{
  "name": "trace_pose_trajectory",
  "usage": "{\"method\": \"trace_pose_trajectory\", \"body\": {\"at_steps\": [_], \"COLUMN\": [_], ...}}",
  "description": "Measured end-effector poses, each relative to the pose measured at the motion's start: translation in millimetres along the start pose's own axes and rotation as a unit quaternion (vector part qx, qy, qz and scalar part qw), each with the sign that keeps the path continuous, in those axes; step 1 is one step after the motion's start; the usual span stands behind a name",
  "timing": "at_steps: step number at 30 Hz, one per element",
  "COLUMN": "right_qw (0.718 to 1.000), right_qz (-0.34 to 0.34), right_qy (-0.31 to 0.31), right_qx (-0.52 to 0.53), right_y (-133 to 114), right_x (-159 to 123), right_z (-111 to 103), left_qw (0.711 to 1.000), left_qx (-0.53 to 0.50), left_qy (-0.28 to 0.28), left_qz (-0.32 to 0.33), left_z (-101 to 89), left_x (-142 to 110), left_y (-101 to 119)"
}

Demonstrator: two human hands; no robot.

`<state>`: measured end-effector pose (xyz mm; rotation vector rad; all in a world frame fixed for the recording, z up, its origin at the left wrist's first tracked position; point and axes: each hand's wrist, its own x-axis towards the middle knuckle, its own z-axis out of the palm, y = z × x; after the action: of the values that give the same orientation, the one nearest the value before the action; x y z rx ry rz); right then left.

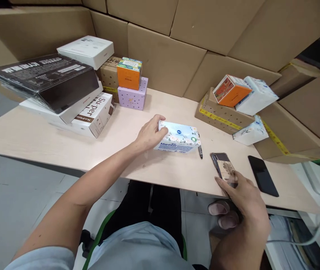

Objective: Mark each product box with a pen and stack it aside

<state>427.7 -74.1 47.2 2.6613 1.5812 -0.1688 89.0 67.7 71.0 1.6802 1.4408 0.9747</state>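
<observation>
My left hand [151,135] is closed on the left end of a pack of tissues [180,135], white and pale blue with a flower print, lying on the table. Beside the pack's right end lies a dark pen [200,152]. Near the table's front edge, my right hand [244,193] grips the lower end of a smartphone [224,165] in a clear case with a tan picture on its back. A slim dark strip runs along the phone's left side; I cannot tell whether it is a separate thing. My right palm hides the phone's near end.
A black smartphone [262,175] lies right of my right hand. Stacked boxes, a black one [64,80] among them, stand at the left. Behind are an orange box [129,78] and a purple box [133,98]. Cardboard boxes [218,118] and tissue packs [257,95] fill the right.
</observation>
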Motion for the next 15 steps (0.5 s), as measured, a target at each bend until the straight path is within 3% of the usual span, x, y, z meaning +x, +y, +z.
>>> {"method": "trace_pose_trajectory", "body": {"at_steps": [4,11,15], "right_qw": [0.999,0.997,0.987], "right_qz": [-0.044,-0.013,-0.010], "right_qy": [0.027,0.070,0.093], "right_qx": [0.013,0.043,0.133], "right_y": [13.4,-13.5,-16.2], "right_x": [6.0,12.8,20.7], "right_z": [10.5,9.8,11.4], "left_qw": [1.000,1.000,1.000], "left_qx": [-0.010,-0.021,-0.014], "left_qy": [0.000,0.000,0.002], "left_qz": [-0.001,-0.002,0.002], "left_z": [0.9,1.7,1.2], "left_x": [0.0,0.2,0.6], "left_y": [-0.7,-2.4,-2.6]}}
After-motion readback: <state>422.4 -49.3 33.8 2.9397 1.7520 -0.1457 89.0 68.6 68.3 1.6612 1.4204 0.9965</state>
